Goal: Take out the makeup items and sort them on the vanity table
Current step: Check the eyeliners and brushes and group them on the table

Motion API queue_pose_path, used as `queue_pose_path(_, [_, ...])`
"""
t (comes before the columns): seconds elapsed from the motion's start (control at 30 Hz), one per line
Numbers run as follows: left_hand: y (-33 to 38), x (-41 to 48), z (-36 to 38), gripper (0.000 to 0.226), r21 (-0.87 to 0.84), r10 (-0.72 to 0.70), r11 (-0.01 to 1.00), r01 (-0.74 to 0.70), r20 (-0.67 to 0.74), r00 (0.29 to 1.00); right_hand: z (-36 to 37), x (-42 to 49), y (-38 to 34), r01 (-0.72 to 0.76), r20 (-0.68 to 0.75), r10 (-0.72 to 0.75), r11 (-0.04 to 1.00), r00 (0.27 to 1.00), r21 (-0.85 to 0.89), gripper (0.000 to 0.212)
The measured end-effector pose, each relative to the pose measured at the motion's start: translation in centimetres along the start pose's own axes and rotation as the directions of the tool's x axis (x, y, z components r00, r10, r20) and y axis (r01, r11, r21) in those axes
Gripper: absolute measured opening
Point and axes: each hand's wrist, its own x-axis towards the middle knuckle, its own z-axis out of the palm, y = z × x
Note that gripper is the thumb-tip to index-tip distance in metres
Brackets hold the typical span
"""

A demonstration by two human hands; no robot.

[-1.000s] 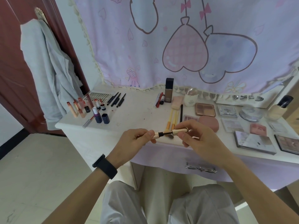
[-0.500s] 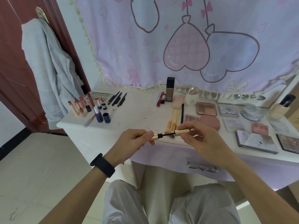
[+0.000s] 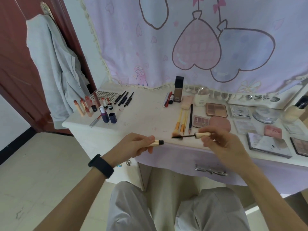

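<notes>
Head view: mascara tube (image 3: 155,143) and wand (image 3: 191,135) held apart over the front edge of the vanity table (image 3: 146,117).
The left hand (image 3: 136,145) grips the gold tube. The right hand (image 3: 221,144) pinches the wand's gold cap, its brush pointing to 9 o'clock toward the tube mouth. Lip products (image 3: 93,107) stand at 10 o'clock of the hands, and palettes (image 3: 216,110) lie at 2 o'clock.
</notes>
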Motion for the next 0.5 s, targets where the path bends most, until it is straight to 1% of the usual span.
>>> queue_pose_path(0.07, [-0.7,-0.3,-1.9,0.053,-0.048,-0.035,0.998,0.031,-0.067,0.997,-1.8,0.1,0.2,-0.006,-0.101,0.007,1.000,0.995,0.007,0.033])
queue_pose_path(0.13, [-1.2,-0.3,-3.0,0.053,-0.096,-0.049,0.995,0.036,-0.130,0.990,-2.3,0.2,0.4,-0.010,-0.160,0.020,0.998,0.987,0.064,0.024])
queue_pose_path(0.23, [-1.1,0.7,-2.1,0.048,-0.311,-0.077,0.950,0.019,-0.175,0.982,-0.1,0.4,0.7,-0.061,-0.203,0.117,0.962,0.972,0.265,0.018])
queue_pose_path(0.3, [-1.1,1.5,-0.8,0.042,-0.444,-0.113,0.896,0.012,-0.202,0.973,2.0,0.7,0.4,-0.099,-0.203,0.206,0.893,0.957,0.438,0.017])
queue_pose_path(0.4, [-1.6,2.2,0.3,0.033,-0.547,-0.153,0.837,-0.014,-0.258,0.954,4.4,1.1,-0.8,-0.145,-0.165,0.316,0.760,0.934,0.633,0.016])
queue_pose_path(0.47, [-1.8,2.3,0.3,0.034,-0.523,-0.215,0.852,-0.001,-0.353,0.911,5.7,1.4,-1.4,-0.168,-0.132,0.356,0.695,0.925,0.699,0.015])
queue_pose_path(0.5, [-2.1,2.4,0.1,0.032,-0.465,-0.230,0.885,0.013,-0.413,0.881,6.4,1.6,-1.6,-0.180,-0.114,0.367,0.675,0.923,0.716,0.014])
